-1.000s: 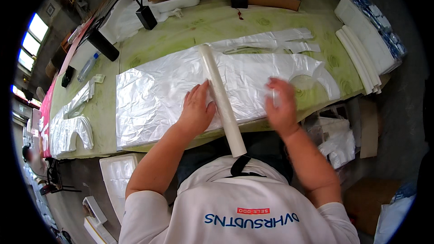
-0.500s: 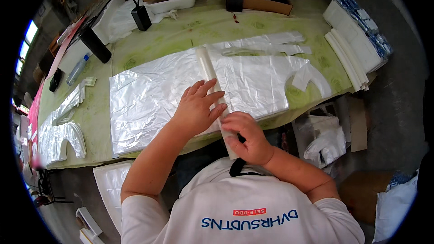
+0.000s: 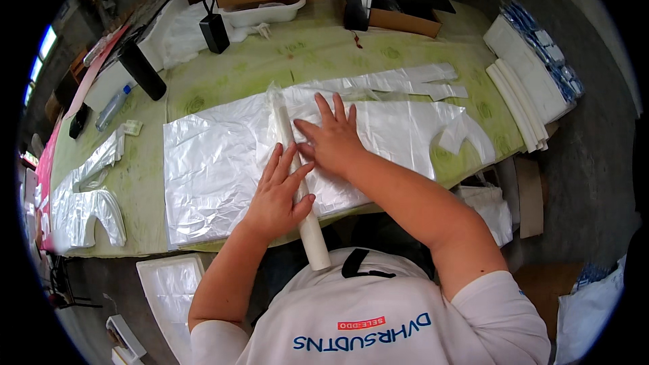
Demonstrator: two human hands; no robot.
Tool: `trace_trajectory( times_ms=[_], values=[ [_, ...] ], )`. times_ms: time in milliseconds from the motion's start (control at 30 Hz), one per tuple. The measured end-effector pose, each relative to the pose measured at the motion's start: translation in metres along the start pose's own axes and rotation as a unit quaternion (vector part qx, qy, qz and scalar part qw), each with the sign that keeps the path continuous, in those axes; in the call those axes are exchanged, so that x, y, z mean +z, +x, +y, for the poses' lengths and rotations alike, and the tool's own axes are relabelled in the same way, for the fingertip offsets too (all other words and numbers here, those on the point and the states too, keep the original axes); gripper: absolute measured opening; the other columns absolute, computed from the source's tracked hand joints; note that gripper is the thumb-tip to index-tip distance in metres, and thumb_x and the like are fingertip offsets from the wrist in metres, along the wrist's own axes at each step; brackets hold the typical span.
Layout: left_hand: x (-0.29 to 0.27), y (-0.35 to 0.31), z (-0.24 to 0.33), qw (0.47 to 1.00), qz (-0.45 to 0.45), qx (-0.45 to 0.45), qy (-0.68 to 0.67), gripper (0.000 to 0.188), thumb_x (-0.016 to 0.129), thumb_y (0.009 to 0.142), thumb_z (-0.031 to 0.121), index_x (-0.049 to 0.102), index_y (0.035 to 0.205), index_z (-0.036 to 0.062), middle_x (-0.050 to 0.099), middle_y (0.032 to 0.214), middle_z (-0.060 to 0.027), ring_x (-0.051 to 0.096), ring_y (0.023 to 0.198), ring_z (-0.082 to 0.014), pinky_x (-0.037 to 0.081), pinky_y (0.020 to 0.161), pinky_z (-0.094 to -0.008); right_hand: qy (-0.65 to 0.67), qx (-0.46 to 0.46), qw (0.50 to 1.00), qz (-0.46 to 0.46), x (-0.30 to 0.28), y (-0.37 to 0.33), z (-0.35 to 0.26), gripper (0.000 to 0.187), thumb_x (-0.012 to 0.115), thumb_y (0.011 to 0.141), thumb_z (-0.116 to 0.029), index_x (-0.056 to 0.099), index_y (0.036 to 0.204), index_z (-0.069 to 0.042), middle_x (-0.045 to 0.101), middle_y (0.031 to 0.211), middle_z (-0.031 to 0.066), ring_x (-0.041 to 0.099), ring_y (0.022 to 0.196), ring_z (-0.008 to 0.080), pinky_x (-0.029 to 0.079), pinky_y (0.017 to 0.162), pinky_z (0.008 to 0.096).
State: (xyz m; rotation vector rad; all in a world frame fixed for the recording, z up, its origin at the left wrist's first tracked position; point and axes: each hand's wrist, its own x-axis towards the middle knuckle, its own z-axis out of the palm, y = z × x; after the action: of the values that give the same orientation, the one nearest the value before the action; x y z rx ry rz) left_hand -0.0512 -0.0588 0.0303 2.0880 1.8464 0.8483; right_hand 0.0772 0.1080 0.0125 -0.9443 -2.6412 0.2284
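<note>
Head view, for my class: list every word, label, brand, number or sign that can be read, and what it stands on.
White shirt: large blue lettering, upside down in view; wording not copied.
Red patch on it: small pale lettering, likewise not copied.
Right sleeve: blue mark, too small to read.
Blue packages, right: any print too small to read.

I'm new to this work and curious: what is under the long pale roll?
Under the roll lies shiny plastic film, spread over the green-patterned table. The roll's near end juts past the table edge. What lies directly beneath it is hidden.
</note>
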Motion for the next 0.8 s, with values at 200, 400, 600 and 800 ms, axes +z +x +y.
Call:
trace_trajectory(
  times_ms=[200,400,600,800],
  values=[
    [-0.002,0.001,0.000,0.999,-0.023,-0.021,-0.010,0.056,0.067,0.082,0.023,0.060,0.137,0.0111,0.027,0.164,-0.0218,0.017,0.153,-0.0443,0.024,0.123,-0.0501,-0.117,0.207,0.969,-0.075,-0.018,0.076,0.080,0.063,0.056,0.092,-0.063,0.055,0.146,-0.031,0.011,0.170,0.0103,0.004,0.155,0.0406,0.007,0.121,0.0669],
    [-0.002,-0.001,0.000,0.999,0.005,-0.009,-0.030,0.053,0.070,0.082,0.024,0.063,0.133,0.0102,0.031,0.161,-0.0221,0.023,0.150,-0.0459,0.027,0.121,-0.0521,-0.085,0.474,0.873,-0.069,-0.115,0.018,0.312,0.081,0.057,0.086,-0.067,0.040,0.156,-0.030,0.034,0.163,0.0141,0.027,0.151,0.0374,0.017,0.122,0.0555],
    [-0.001,0.002,0.000,0.999,-0.004,0.000,-0.042,0.054,0.069,0.082,0.022,0.062,0.134,0.0096,0.029,0.162,-0.0224,0.020,0.151,-0.0462,0.026,0.121,-0.0516,0.006,0.457,0.872,0.174,-0.159,-0.059,0.384,0.075,0.071,0.084,-0.043,0.047,0.152,-0.023,0.045,0.153,0.0217,0.034,0.145,0.0406,0.031,0.118,0.0510],
    [-0.002,-0.001,-0.002,0.999,0.004,-0.002,-0.040,0.054,0.068,0.082,0.021,0.061,0.135,0.0095,0.028,0.163,-0.0226,0.019,0.152,-0.0461,0.025,0.122,-0.0513,-0.049,0.060,0.970,0.229,-0.083,-0.042,0.185,0.062,0.082,0.078,-0.023,0.062,0.137,-0.023,0.036,0.156,0.0250,0.032,0.144,0.0444,0.028,0.119,0.0528]
  ],
)
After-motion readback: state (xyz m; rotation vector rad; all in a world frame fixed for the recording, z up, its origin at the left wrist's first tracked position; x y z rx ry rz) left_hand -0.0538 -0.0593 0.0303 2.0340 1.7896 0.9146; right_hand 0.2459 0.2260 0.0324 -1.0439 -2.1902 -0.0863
